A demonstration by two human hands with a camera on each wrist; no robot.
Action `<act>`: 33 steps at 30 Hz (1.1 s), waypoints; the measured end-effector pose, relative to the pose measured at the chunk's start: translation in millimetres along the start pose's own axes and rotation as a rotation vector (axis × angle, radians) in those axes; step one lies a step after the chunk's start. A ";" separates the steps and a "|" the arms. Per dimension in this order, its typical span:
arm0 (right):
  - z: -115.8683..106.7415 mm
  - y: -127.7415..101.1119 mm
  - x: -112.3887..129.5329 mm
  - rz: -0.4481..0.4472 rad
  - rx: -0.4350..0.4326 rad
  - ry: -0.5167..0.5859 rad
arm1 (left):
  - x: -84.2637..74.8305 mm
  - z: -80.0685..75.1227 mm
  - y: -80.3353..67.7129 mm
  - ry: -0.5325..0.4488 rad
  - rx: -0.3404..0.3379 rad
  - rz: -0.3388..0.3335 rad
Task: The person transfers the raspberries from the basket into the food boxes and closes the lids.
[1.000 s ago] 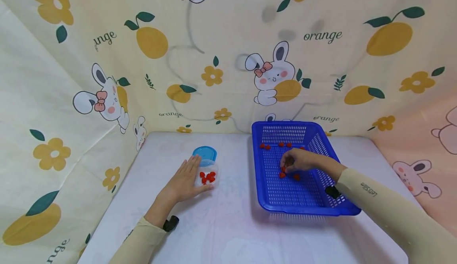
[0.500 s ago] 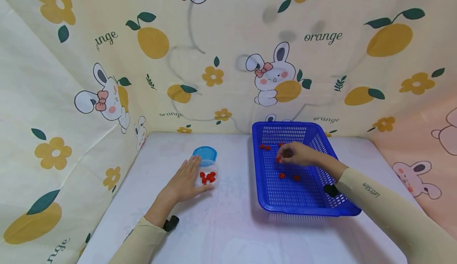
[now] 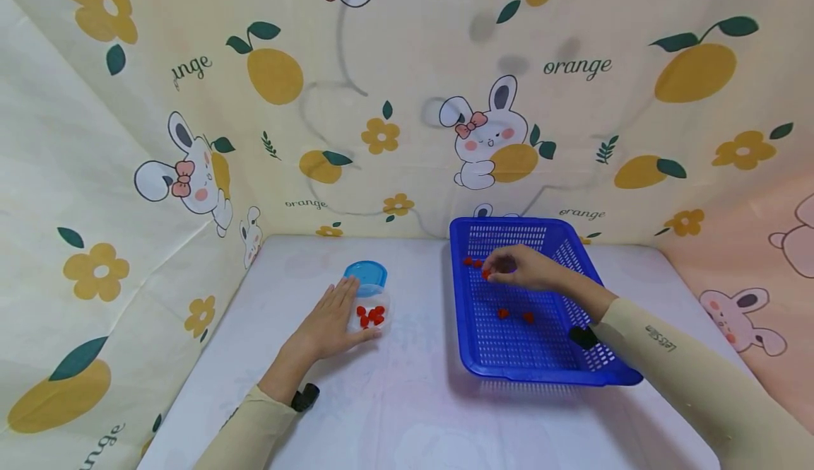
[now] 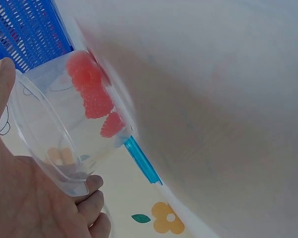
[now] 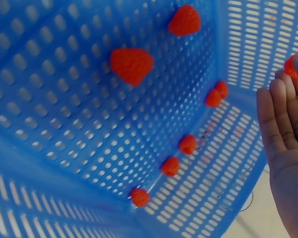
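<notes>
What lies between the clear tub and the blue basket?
Only pale tabletop separates the clear tub from the blue basket in the head view.

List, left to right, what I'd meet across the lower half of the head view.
Beige fabric left sleeve → bare left hand → small clear plastic tub containing red berry-shaped pieces → rectangular blue perforated plastic basket → beige fabric right sleeve.

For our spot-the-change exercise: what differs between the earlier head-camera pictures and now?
The right hand, pinching a red raspberry-shaped piece, moved left and up in the head view, over the blue perforated plastic basket. The left hand stayed against the clear plastic tub of red pieces.
</notes>
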State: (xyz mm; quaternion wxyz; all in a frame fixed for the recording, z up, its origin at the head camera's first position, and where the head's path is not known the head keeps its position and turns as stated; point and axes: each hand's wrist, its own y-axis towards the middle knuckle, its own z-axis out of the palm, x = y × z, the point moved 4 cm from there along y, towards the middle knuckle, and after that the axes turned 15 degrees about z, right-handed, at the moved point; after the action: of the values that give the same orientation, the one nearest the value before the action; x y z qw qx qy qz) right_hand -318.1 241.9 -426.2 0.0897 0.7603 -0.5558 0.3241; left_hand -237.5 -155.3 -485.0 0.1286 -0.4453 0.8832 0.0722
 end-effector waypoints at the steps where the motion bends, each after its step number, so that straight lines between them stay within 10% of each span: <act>1: -0.3 -0.1 1.8 -0.008 -0.001 0.004 | -0.3 -0.1 0.2 0.000 -0.001 -0.001; 33: 7.4 11.9 77.0 -0.170 -0.031 0.130 | -1.7 -2.6 -1.2 0.017 0.027 0.003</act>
State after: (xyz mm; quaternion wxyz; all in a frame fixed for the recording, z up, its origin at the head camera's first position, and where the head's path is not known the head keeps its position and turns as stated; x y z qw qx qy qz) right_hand -312.7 173.3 -389.0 0.1647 0.7805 -0.4873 0.3553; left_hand -236.0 -155.3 -482.0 0.1271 -0.4429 0.8857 0.0568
